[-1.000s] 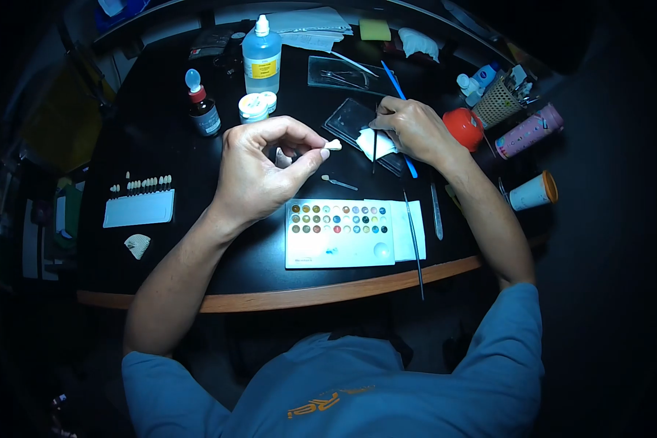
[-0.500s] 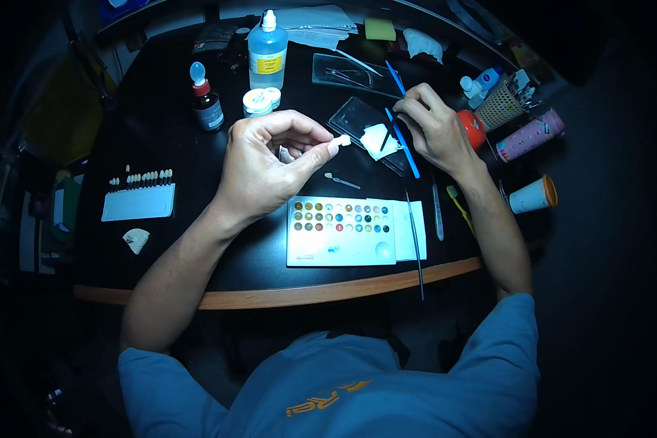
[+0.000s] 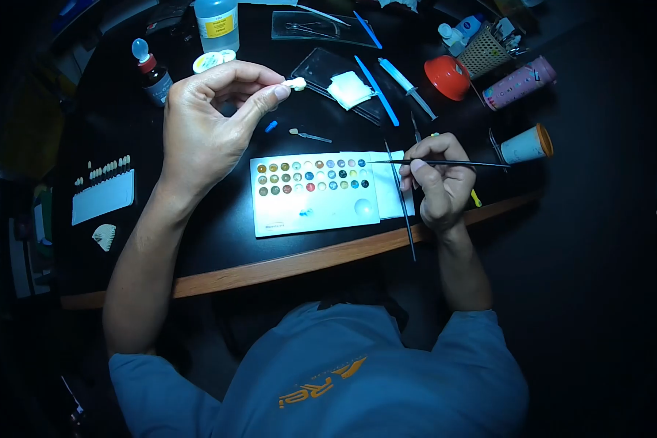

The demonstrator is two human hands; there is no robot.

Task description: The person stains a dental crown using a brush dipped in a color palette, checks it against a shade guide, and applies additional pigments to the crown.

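Note:
My left hand [image 3: 215,120], raised over the middle of the desk, pinches a small cream-white tooth-shaped piece [image 3: 296,84] between thumb and index finger. A thin dark brush [image 3: 463,162] lies nearly level in my right hand [image 3: 442,179], gripped by the thumb and fingers. Its fine tip points left, over the right side of the white paint palette [image 3: 314,212] with rows of coloured wells. A second slim brush [image 3: 407,212] rests across the white paper [image 3: 394,191] beside the palette. Above the palette lies a single tooth-coloured shade tab [image 3: 310,135].
A shade guide [image 3: 104,193] with several tooth tabs lies left. Behind are a clear bottle [image 3: 217,25], a dropper bottle [image 3: 153,80], folded gauze [image 3: 350,90] and a syringe [image 3: 409,87]. To the right are a red bowl [image 3: 447,77], a pink tumbler [image 3: 518,84] and a cup [image 3: 525,144].
My right hand has come down and nearer from the gauze area to the palette's right side, now showing the brush. My left hand keeps its pinch; the whole view has shifted.

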